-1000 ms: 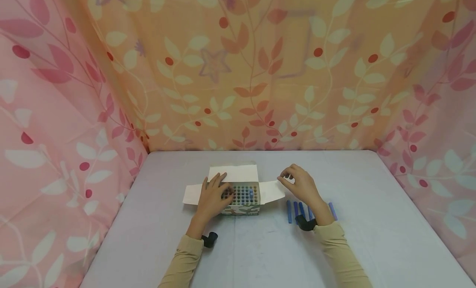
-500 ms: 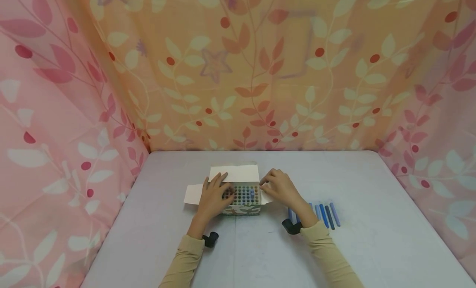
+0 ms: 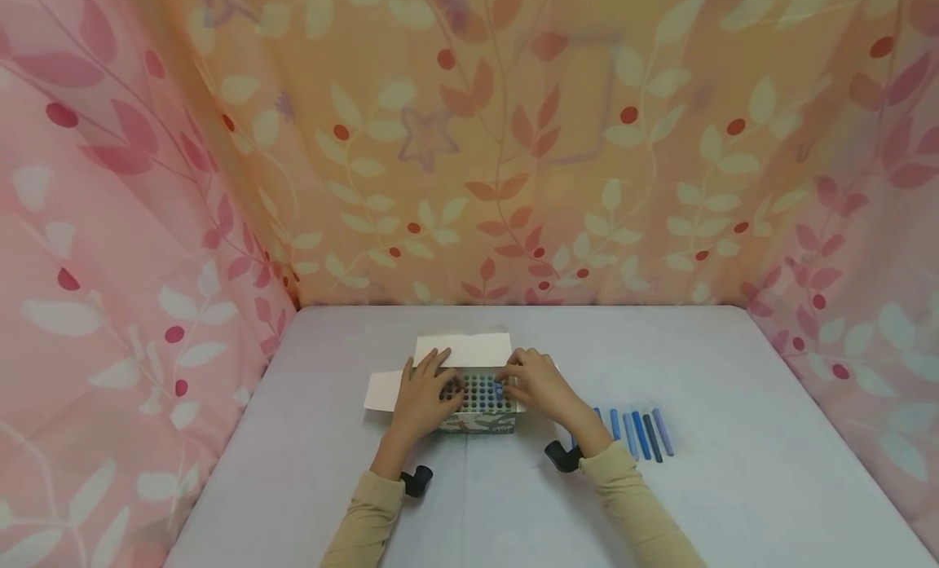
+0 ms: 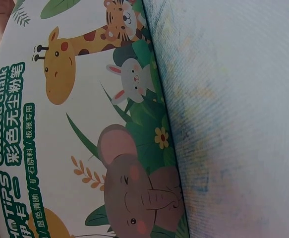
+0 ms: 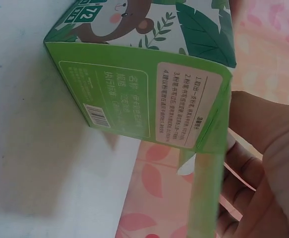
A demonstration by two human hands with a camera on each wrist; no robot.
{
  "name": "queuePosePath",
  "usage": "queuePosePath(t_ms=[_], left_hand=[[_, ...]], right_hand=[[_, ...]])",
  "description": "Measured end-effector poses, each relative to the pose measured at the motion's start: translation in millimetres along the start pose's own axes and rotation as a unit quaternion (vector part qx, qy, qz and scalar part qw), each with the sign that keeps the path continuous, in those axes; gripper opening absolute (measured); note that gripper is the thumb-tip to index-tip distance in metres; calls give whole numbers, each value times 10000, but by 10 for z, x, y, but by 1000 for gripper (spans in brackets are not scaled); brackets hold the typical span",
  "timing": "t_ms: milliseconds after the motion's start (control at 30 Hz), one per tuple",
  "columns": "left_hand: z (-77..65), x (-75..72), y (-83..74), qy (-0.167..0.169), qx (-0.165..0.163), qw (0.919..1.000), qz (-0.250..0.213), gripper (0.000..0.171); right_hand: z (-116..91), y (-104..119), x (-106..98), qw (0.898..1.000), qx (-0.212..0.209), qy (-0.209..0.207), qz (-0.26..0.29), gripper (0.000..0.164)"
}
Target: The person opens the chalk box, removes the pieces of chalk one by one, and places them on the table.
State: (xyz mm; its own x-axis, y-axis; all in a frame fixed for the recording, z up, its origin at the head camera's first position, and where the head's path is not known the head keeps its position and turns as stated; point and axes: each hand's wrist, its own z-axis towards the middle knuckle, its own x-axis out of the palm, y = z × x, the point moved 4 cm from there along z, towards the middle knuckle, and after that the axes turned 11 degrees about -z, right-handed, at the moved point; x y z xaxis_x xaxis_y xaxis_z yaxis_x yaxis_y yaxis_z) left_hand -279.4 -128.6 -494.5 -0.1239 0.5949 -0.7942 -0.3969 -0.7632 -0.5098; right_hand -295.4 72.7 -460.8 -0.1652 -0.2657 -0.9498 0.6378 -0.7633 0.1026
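Observation:
An open box of colored chalk (image 3: 478, 422) stands mid-table in the head view, its printed front filling much of the left wrist view. Rows of chalk ends (image 3: 480, 389) show inside. My left hand (image 3: 421, 401) rests over the box's left part, several fingers stretched toward the raised back flap (image 3: 465, 350). At the right end, my right hand (image 3: 541, 385) reaches in with bent fingers. Its thumb and index finger pinch a blue chalk stick (image 3: 500, 392) that stands above the others. In the right wrist view the box's green side (image 5: 134, 99) hides those fingertips.
Several blue, lilac and dark chalk sticks (image 3: 641, 436) lie side by side to the box's right, partly behind my right forearm. A left flap (image 3: 383, 390) sticks out from the box. Patterned curtains (image 3: 469, 144) surround the white table (image 3: 469, 511).
My right hand has moved left from above the right flap to the raised blue chalk. The left hand stays on the box. The head view has tilted up slightly.

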Motion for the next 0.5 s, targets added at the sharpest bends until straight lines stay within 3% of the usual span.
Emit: queuePosePath(t_ms=[500], left_hand=[[-9, 49, 37, -109, 33, 9999, 87, 11]], right_hand=[[-4, 12, -8, 9996, -89, -205, -181, 12]])
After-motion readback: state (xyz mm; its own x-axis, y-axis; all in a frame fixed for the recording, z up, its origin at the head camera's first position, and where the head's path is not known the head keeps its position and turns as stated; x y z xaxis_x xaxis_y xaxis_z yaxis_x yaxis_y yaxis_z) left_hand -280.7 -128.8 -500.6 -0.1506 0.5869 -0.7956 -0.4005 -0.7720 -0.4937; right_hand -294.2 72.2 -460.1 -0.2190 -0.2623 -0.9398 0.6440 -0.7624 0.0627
